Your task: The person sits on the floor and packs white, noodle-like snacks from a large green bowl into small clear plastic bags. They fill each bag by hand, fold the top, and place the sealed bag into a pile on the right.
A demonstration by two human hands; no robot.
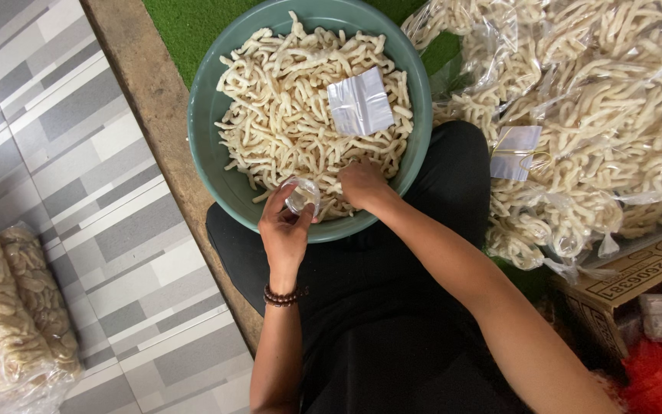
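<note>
Over green bowl (216, 153): left hand (285, 234) pinches small clear bag (302, 195); right hand (362, 184) grabs crackers (293, 115), grip closed. Loose bag could slip, crackers spill.

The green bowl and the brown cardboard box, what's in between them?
In the head view, a heap of clear bags stuffed with pale cracker sticks lies between the green bowl and the cardboard box, beside the person's black-clad knee.

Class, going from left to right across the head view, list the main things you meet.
Packed bags on the tiles → left hand holding a clear bag → right hand → stack of filled bags → cardboard box.
</note>
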